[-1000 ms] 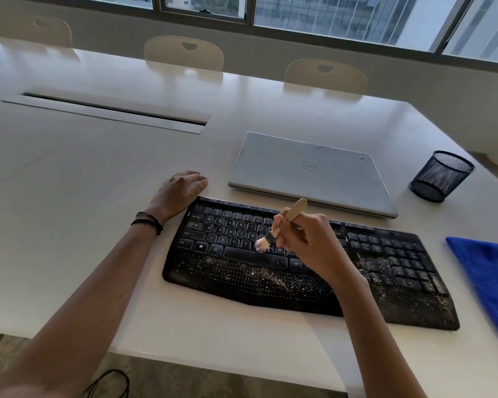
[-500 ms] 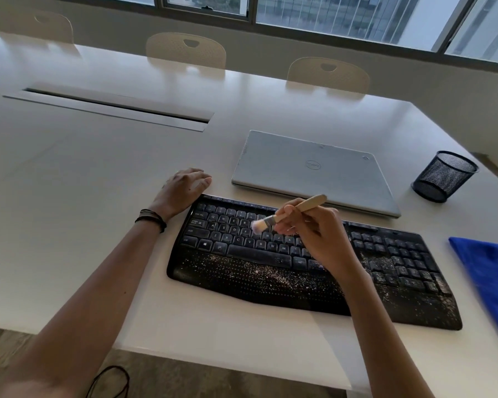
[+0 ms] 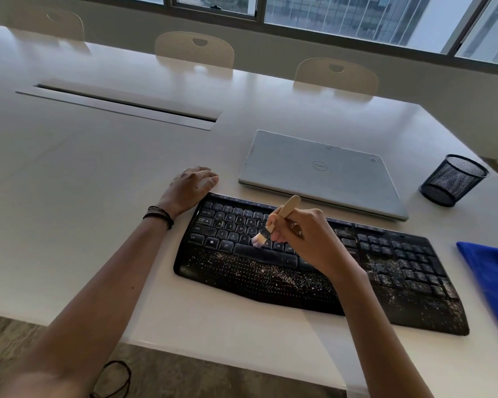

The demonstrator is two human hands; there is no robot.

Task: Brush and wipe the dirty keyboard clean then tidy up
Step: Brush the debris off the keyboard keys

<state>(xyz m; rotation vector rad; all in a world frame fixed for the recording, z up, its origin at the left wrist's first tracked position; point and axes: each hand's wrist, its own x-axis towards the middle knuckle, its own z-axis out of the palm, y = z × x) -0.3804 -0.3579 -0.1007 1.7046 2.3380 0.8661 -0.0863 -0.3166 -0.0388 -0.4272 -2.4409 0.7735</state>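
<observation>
Your right hand has the brush gripped low on its wooden handle, fingers curled round it close to the ferrule. That short hold looks chosen for control over the tip. The bristles are down on the letter keys just above the space bar. The handle tilts up and away toward the laptop, so the stroke looks set to drag grit toward you rather than deeper between the rows.

Your left hand holds nothing. Its fingers lie loosely spread on the desk, and the hand sits right at the far left corner of the keyboard — a brace, by the look of it, to stop the board sliding under the brush.

The keyboard lies along the near edge of the desk in front of you, just this side of the closed laptop. Pale crumbs speckle the palm rest and more sit over the number pad on the right, so I judge the brushing only partway along. The blue cloth lies at the right, apart from the keyboard and handy for the wipe. The mesh pen cup stands beyond it — likely where the brush goes at tidy-up.
</observation>
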